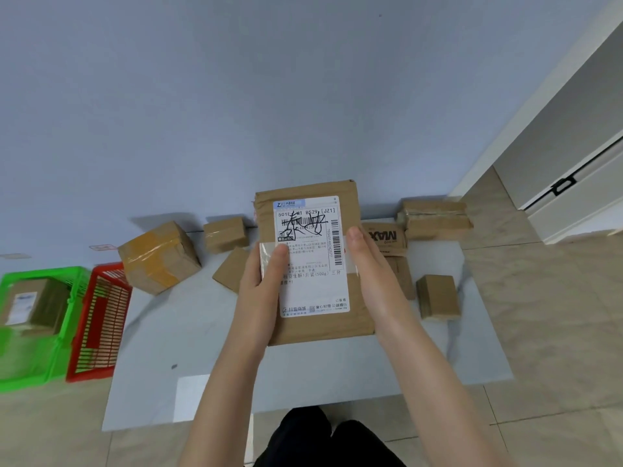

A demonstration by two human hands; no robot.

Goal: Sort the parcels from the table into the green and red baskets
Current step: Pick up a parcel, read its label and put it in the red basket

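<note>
1. Gripping a labelled flat parcel (313,261) above the tabletop (202,348): left hand (261,291) wrapped round its left edge with the thumb on the label, right hand (374,274) clasping its right edge.
2. Just right of that parcel, still to sort: a small brown box (437,296).
3. Well left of it, off the tabletop: a red basket (97,325) showing no parcel inside, then a green basket (33,365) already holding one labelled box (33,305).
4. Beyond it, left to right, also waiting: a large yellow-taped box (158,257), a flat carton (231,269), a small taped box (225,234), a "MAX" printed box (384,237), a long taped box (436,219).
5. Judged early: one sorted, one in hand, roughly six left.
</note>
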